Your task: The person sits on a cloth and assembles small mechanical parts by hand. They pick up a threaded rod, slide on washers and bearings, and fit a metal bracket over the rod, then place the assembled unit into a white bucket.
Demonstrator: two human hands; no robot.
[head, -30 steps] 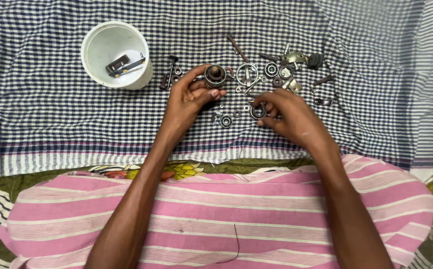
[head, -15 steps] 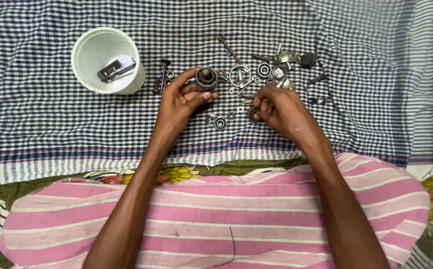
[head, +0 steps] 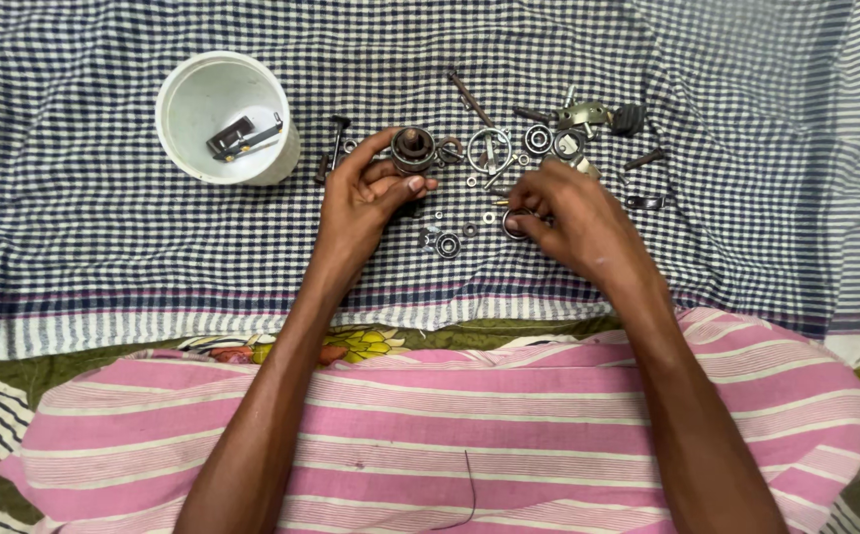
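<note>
Matt woven cotton-like checked cloth (head: 103,227), smooth white plastic cup (head: 227,119) far left, dull dark metal hub (head: 413,150) with worn rusty sheen, shiny steel bearing ring (head: 517,223), glossy small metal bearings (head: 539,138), soft striped pink fabric (head: 469,435) near

One white cup (head: 222,99), two hands, three loose bearings, one checked cloth (head: 103,227).
</note>
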